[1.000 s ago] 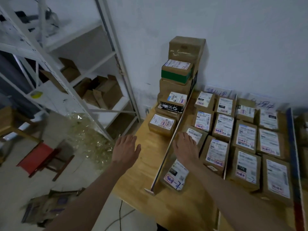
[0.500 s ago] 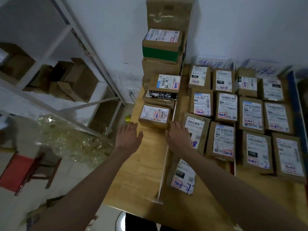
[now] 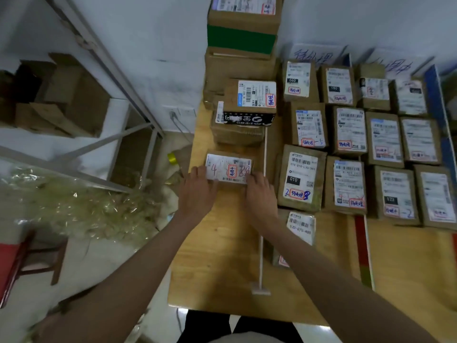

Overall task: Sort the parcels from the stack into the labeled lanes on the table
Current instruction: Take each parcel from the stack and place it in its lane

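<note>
Both hands have reached the small parcel (image 3: pixel 228 168), left hand (image 3: pixel 197 191) and right hand (image 3: pixel 261 194) gripping its near corners.

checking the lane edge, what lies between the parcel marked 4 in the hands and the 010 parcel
In the head view, a thin white divider strip stands on the table between the parcel marked 4 and the 010 parcel; the right hand also reaches in there.

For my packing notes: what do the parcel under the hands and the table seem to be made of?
Parcel: apparently brown corrugated cardboard, matte, with a white paper label written on in pen. Table: looks like light wood or wood laminate; grain lines show and the sheen is faint.
</note>
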### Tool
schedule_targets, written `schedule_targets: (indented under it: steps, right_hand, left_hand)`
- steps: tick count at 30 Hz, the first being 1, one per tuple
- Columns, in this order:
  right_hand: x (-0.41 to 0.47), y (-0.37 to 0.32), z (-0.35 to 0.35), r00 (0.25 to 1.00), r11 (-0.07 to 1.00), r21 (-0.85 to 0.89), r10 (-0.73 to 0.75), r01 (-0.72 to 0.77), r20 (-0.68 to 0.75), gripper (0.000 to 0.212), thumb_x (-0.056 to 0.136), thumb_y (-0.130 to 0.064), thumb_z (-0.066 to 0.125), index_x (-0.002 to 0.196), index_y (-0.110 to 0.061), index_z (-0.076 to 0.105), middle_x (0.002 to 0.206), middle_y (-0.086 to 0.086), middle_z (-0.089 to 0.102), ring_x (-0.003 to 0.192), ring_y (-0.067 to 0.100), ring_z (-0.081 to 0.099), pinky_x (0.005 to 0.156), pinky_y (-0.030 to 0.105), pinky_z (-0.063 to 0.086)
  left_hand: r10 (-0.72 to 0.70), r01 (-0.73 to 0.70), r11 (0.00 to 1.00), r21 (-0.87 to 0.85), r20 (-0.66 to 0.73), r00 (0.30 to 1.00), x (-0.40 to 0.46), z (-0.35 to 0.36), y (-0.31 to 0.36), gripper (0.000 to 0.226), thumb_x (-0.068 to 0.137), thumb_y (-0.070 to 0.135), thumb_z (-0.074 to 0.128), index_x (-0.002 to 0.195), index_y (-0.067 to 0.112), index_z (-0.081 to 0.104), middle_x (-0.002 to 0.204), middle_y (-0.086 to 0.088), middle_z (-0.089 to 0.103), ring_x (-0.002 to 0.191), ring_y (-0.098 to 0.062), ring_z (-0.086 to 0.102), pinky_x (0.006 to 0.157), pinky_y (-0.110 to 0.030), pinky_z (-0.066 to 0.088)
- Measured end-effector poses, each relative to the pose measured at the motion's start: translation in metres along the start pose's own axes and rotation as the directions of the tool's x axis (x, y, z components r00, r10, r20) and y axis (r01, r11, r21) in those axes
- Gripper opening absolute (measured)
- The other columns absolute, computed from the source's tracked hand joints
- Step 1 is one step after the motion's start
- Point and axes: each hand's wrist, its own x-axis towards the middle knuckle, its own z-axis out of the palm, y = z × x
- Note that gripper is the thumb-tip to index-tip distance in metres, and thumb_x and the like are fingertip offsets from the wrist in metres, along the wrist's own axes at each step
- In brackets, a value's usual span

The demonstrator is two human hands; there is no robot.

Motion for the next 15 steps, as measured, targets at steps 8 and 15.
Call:
schedule_targets:
  steps: [8, 15]
  right_hand:
    - [-0.071, -0.031, 0.025, 0.995, 0.985, 0.146, 0.090, -0.095, 0.042, 0.039, 0.099, -0.018, 0.045, 0.137, -0.011, 0.047, 0.137, 0.003, 0.043, 0.105, 0.024, 0.058, 0.090, 0.042, 0.052]
    - [-0.076, -0.037, 0.021, 0.989, 0.969, 0.203, 0.124, -0.138, 0.081, 0.025, 0.101, -0.028, 0.046, 0.111, -0.010, 0.061, 0.120, 0.001, 0.050, 0.087, 0.020, 0.063, 0.072, 0.038, 0.057]
  left_hand:
    - [-0.084, 0.109, 0.971, -0.212, 0.123, 0.989, -0.058, -0.011, -0.056, 0.036, 0.089, 0.041, 0.067, 0.109, 0.020, 0.046, 0.097, 0.003, 0.061, 0.080, -0.018, 0.061, 0.066, -0.043, 0.054]
    - [-0.047, 0.081, 0.951, -0.297, 0.122, 0.991, -0.053, -0.008, -0.060, 0.041, 0.086, 0.027, 0.072, 0.118, 0.017, 0.047, 0.115, -0.003, 0.055, 0.099, -0.024, 0.060, 0.079, -0.048, 0.053]
